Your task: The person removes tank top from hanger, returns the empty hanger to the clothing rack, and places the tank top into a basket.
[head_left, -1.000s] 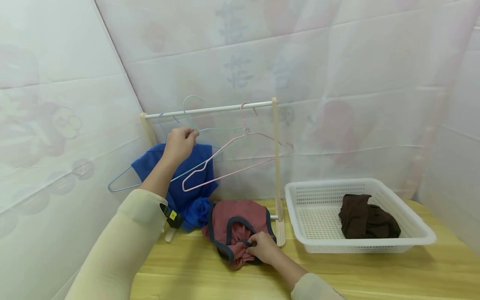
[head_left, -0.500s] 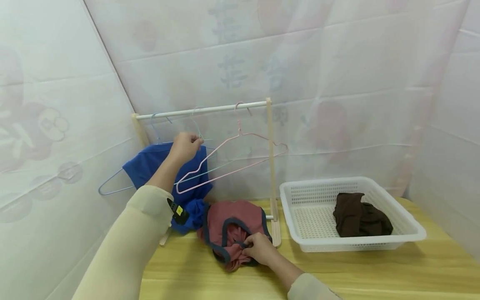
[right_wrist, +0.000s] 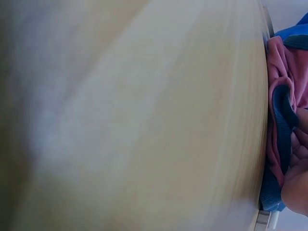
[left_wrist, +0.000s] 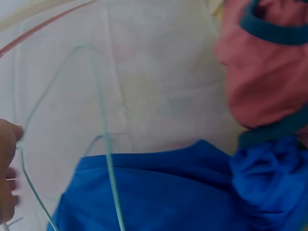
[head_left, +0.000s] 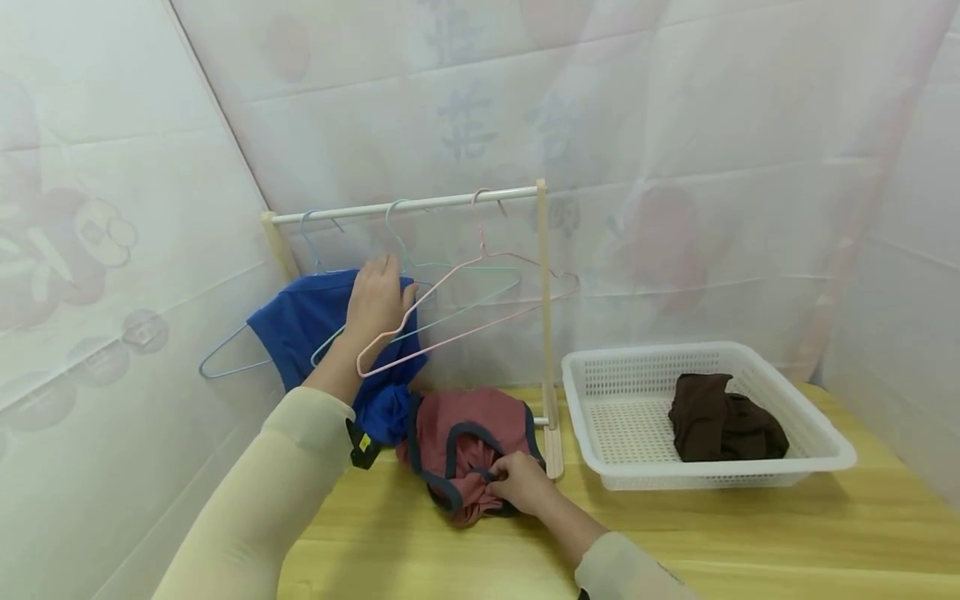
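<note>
In the head view, a mint-green hanger point(head_left: 462, 265) hangs by its hook on the rack's rail, between a pink hanger point(head_left: 482, 253) and a blue hanger point(head_left: 225, 372). My left hand point(head_left: 375, 296) is at the green hanger's left side, fingers extended upward, in front of the blue garment point(head_left: 315, 308) on the blue hanger. The left wrist view has its fingertips close to the green wire point(left_wrist: 103, 110); whether they touch is unclear. On the table, my right hand point(head_left: 521, 483) pinches the edge of a crumpled dusty-red garment point(head_left: 472, 408) with dark trim.
A white plastic basket point(head_left: 727, 477) with a dark brown cloth point(head_left: 720, 421) in it stands to the right on the wood-grain table point(head_left: 675, 542). The small rack's wooden post point(head_left: 546, 292) rises beside the red garment. Printed curtains point(head_left: 712, 208) enclose the back and sides.
The green hanger's hook has come down from above the rail onto it. My left hand has let go of the hanger and its fingers have straightened. The right hand keeps its pinch.
</note>
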### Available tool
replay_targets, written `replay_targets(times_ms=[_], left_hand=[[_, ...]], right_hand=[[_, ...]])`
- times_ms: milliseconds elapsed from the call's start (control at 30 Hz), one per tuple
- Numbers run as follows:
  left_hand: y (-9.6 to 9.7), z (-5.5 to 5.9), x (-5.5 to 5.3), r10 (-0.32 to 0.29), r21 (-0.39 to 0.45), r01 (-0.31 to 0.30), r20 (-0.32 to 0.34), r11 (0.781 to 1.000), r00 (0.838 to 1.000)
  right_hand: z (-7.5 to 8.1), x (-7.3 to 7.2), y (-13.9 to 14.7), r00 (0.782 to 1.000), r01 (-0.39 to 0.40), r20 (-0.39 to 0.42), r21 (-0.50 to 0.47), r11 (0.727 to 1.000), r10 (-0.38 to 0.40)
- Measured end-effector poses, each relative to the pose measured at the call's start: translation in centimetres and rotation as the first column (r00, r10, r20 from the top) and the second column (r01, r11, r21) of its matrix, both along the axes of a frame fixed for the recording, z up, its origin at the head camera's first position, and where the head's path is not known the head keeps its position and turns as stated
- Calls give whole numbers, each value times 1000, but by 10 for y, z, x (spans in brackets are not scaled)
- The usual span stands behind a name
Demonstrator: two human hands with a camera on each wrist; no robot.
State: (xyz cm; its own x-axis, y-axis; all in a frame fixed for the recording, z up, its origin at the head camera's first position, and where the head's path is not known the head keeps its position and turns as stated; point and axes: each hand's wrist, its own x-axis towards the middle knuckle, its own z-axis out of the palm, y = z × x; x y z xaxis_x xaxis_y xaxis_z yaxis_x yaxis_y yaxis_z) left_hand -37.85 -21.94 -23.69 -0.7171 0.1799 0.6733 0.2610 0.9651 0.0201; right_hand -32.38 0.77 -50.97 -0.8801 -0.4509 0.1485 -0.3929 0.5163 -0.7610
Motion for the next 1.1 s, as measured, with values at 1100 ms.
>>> replay_targets(times_ms=[1100], left_hand=[[55,-270,56,-67,-126,170,578,977,813]], right_hand=[[-6,0,5,1000,-5,-10,-13,1000,5]])
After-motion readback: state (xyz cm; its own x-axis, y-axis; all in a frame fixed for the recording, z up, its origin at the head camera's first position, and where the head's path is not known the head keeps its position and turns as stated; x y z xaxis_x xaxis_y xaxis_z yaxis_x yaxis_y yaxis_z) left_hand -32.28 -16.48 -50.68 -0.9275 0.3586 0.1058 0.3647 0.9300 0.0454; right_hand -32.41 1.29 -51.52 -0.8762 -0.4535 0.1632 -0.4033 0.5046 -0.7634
